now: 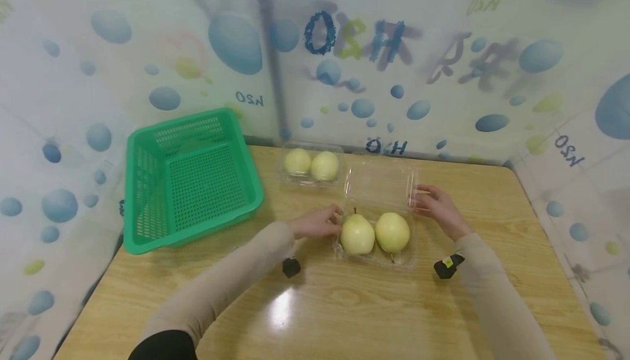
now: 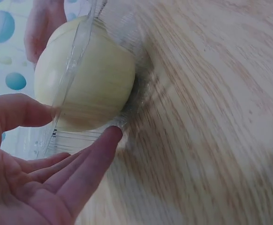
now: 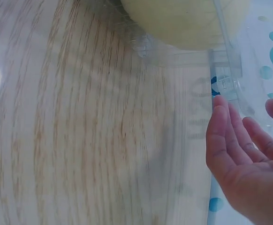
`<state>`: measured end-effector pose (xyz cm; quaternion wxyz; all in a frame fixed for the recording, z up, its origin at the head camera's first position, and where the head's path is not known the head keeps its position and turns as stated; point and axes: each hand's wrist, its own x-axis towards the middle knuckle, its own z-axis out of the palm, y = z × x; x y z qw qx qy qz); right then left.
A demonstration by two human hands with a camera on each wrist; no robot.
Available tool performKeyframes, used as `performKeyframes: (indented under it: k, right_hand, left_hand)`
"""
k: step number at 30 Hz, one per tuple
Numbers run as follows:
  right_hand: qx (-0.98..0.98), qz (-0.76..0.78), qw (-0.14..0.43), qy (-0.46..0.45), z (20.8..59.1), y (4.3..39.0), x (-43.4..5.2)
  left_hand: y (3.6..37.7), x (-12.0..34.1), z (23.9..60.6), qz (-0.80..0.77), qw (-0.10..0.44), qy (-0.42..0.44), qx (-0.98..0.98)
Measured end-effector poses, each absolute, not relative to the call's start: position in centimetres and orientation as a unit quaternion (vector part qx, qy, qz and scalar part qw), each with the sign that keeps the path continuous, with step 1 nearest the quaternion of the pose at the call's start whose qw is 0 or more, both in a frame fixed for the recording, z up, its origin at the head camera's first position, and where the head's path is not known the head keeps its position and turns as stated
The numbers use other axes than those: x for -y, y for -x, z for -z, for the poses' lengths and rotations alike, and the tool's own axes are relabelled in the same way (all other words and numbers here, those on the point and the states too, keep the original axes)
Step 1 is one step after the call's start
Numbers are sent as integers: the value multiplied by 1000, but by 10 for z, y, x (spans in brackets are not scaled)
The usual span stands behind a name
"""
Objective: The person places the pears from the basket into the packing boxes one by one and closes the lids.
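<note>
Head view is showing a person in beige sleeves working at a wooden table (image 1: 344,305), with a clear plastic clamshell box (image 1: 379,250) lying open near the middle, its lid (image 1: 380,180) leaning away toward the far wall. Two pale green pears are sitting in its tray, the left pear (image 1: 357,234) just beside the right pear (image 1: 392,232). The left hand (image 1: 317,222) is touching the tray's left edge with relaxed fingers, and the right hand (image 1: 438,207) is resting at the right edge, where lid and tray meet. A green basket (image 1: 189,179) is standing empty at the far left, and a second, closed box of pears (image 1: 311,164) is lying by the far wall. Left wrist view is showing the thumb (image 2: 21,112) and a straight finger (image 2: 96,157) bracketing the box wall around the left pear (image 2: 87,79), hand open, not clamping. Right wrist view is showing the right hand (image 3: 244,159) open, fingertips (image 3: 221,110) just touching the clear rim. Judging from this, steadying the thin tray lightly from both sides seems wise, since squeezing hard could buckle the plastic and roll the fruit.
</note>
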<state>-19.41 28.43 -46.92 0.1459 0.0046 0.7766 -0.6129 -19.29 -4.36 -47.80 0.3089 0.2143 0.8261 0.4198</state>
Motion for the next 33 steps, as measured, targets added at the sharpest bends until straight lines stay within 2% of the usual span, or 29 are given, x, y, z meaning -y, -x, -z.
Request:
performKeyframes:
  k: [20, 29, 33]
  right_hand:
    - [-781, 602, 156, 61, 458, 178, -307]
    - [-800, 564, 162, 123, 449, 175, -318]
    - [-808, 544, 162, 156, 445, 171, -325]
  left_hand:
    - [196, 32, 481, -477, 340, -184, -789]
    - [198, 39, 477, -537, 406, -147, -725]
    - [199, 45, 471, -550, 417, -146, -709]
